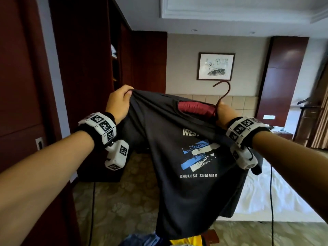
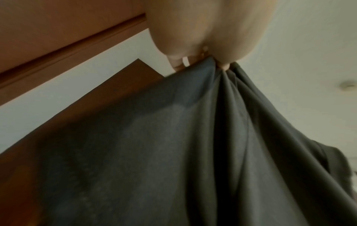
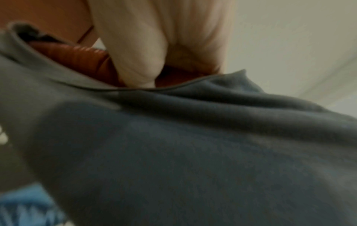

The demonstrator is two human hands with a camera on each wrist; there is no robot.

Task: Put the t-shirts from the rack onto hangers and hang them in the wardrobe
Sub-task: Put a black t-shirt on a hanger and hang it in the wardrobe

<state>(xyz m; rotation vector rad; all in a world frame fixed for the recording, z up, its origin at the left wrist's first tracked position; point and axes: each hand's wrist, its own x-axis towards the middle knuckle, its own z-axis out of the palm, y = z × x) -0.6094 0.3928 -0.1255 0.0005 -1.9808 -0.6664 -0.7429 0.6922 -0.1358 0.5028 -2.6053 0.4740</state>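
I've got the dark t-shirt (image 1: 186, 157) up at chest height, left hand (image 1: 118, 105) bunching its shoulder tight, right hand (image 1: 224, 113) wrapped round the red hanger (image 1: 197, 108) sitting inside the collar, hook poking up, wardrobe (image 1: 85, 68) on my left

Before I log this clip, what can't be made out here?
- Hanger: both ends hidden inside the dark t-shirt, head view.
- Chest lettering: right part covered by a fold and the right hand.
- Left hand fingers: buried in bunched cloth, left wrist view.
- Right wrist view: motion-blurred.
- Wardrobe interior: too dark.
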